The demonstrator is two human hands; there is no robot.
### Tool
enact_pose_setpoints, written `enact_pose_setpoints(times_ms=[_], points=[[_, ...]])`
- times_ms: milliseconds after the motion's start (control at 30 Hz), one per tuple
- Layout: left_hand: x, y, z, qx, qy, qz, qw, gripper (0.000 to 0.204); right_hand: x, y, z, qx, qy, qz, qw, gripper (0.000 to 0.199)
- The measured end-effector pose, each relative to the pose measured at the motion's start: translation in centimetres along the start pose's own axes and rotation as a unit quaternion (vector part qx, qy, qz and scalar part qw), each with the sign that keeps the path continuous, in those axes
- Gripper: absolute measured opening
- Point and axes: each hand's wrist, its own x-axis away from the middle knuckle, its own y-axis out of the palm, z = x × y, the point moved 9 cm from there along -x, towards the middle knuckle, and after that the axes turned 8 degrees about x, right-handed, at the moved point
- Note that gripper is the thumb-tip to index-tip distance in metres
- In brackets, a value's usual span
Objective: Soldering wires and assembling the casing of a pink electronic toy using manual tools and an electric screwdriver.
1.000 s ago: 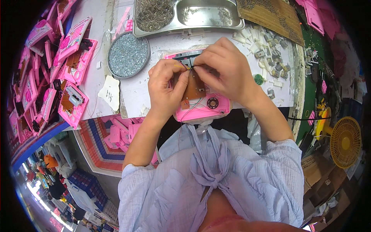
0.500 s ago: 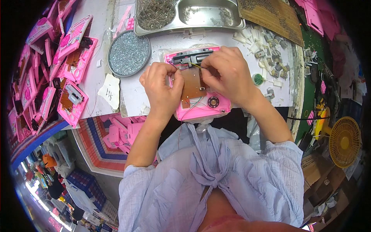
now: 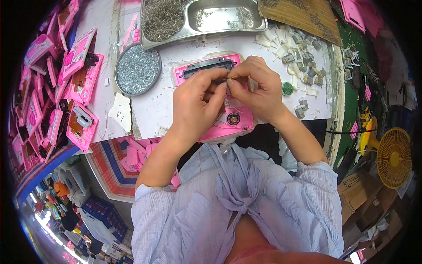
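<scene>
A pink plastic casing (image 3: 247,115) lies open on the bench in front of me. Across its far end runs a black slotted part (image 3: 206,66), and a small round speaker (image 3: 233,118) sits at its near end. My left hand (image 3: 197,103) and my right hand (image 3: 257,90) meet above the casing, fingertips almost touching. The right thumb and forefinger pinch a thin yellow wire (image 3: 233,78). The left fingertips are closed too; what they hold is hidden. Most of the brown circuit board is covered by my hands.
A round dish of silvery screws (image 3: 138,69) stands left of the casing. Behind is a metal tray (image 3: 206,37) with small springs. White and grey parts (image 3: 303,66) lie loose at right. Pink casings (image 3: 81,83) pile up at far left; a yellow fan (image 3: 393,158) stands right.
My hands have come together over the casing, the left one moving right and covering the board. The whole view has shifted slightly. The yellow wire stays in my right fingers.
</scene>
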Motion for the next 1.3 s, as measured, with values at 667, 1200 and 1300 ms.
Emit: enact_pose_setpoints(times_ms=[667,1200,1300], points=[[2.3,-1.5,4.2,-0.118,0.098,0.08,0.985,0.038,0.7,-0.1,-0.4,0.024,-0.037,-0.032,0.998,0.016],[0.0,0.6,-1.5,0.011,-0.121,-0.05,0.991,0.011,1.0,-0.4,1.1,-0.044,0.025,-0.026,0.998,0.015],[-0.6,0.7,-0.8,0.002,-0.072,-0.058,0.996,0.01,1.4,-0.7,1.5,-0.045,0.06,-0.019,0.997,0.014]])
